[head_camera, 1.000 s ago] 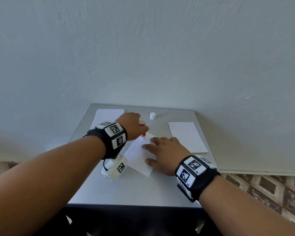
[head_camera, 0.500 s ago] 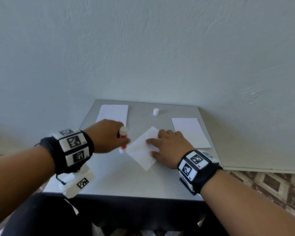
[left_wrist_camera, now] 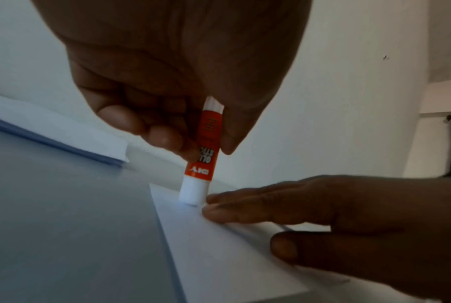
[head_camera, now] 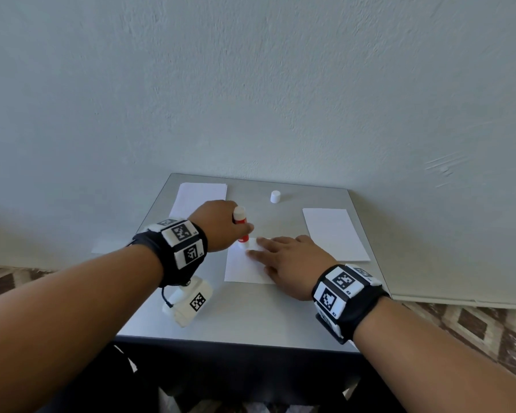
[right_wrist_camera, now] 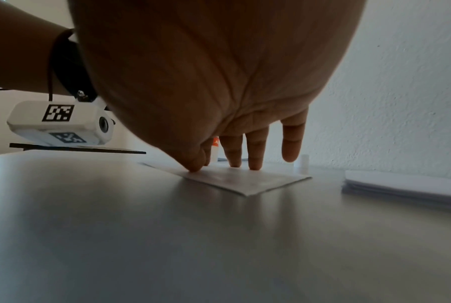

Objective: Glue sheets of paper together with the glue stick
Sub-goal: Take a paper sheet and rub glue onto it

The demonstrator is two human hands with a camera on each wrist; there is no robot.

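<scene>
My left hand (head_camera: pixel 221 225) grips an uncapped red and white glue stick (head_camera: pixel 241 225) upright, tip down on the far left corner of a white sheet (head_camera: pixel 242 266) in the middle of the grey table (head_camera: pixel 251 317). In the left wrist view the glue stick (left_wrist_camera: pixel 202 164) touches the sheet (left_wrist_camera: pixel 219 246) right beside my right fingertips (left_wrist_camera: pixel 213 211). My right hand (head_camera: pixel 286 263) lies flat on the sheet with straight fingers, holding it down. The right wrist view shows those fingers (right_wrist_camera: pixel 255 151) pressing the sheet (right_wrist_camera: pixel 245 180).
The glue stick's white cap (head_camera: pixel 275 197) stands near the table's far edge. One stack of white paper (head_camera: pixel 200 196) lies at the far left and another stack (head_camera: pixel 334 234) at the right. A pale wall rises behind the table. Patterned floor shows on both sides.
The sheet has turned from a diagonal lie to square with the table. My left hand moved the glue stick from the sheet's left side to its far left corner. The right hand stayed pressing.
</scene>
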